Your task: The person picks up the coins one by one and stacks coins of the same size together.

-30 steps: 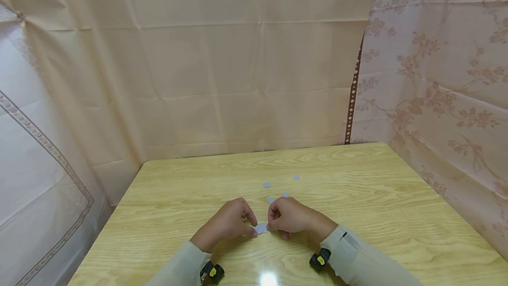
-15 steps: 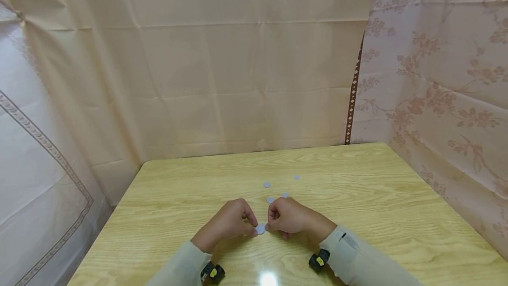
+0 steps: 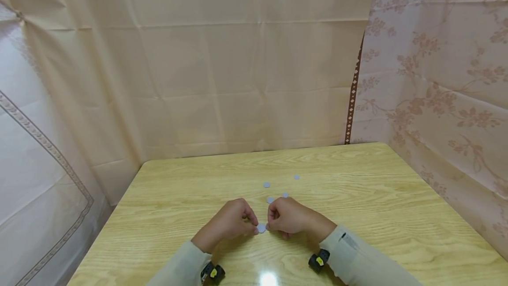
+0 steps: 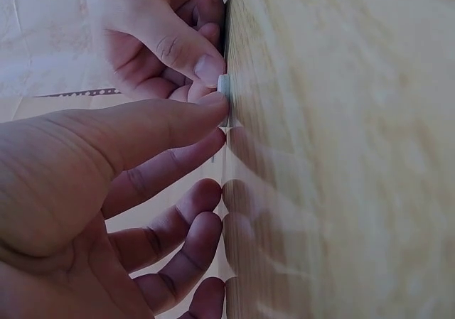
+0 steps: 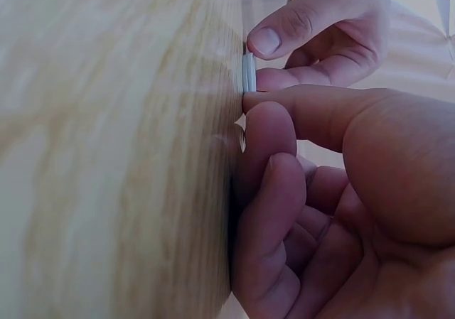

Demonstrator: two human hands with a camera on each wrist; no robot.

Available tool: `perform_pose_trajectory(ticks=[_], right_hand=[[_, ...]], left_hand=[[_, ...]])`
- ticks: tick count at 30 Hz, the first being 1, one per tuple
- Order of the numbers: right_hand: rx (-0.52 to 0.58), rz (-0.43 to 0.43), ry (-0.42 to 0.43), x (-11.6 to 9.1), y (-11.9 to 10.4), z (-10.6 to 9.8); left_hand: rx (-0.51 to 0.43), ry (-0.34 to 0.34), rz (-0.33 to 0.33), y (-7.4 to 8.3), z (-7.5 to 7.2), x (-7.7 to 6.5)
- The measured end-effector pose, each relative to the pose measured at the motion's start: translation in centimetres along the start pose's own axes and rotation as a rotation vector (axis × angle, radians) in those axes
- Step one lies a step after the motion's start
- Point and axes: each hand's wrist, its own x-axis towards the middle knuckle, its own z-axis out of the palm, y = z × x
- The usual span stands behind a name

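Observation:
At the front middle of the table, a small stack of flat, round, silvery coins [image 3: 261,228] lies between my two hands. Seen edge-on in the right wrist view, the stack [image 5: 249,72] shows two thin layers, one on the other. My left hand [image 3: 230,222] pinches its left edge with thumb and index finger; its other fingertips rest at the tabletop in the left wrist view. From the right, my right hand [image 3: 291,217] holds the opposite edge with thumb [image 5: 313,109] and index finger, the remaining fingers curled against the table. Parts of the coins are hidden behind fingertips.
Beyond my hands lie several loose coins: one near the middle [image 3: 267,185], one farther back [image 3: 296,177], and two close to my right hand's knuckles [image 3: 270,200]. The wood-grain table [image 3: 178,189] ends at a beige curtain [image 3: 238,78], with a floral cloth [image 3: 444,100] on the right.
A second ago two coins overlapped side by side between my fingertips; now they line up as one stack. My right thumb has moved slightly left, while the other coins lie where they were.

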Motion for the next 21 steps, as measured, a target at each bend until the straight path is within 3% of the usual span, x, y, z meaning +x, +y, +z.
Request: perform_pose_trajectory(ticks=[21], right_hand=[[-0.021, 0.001, 0.009, 0.03, -0.14, 0.15]], left_hand=[[-0.022, -0.008, -0.009, 0.2, 0.0, 0.08]])
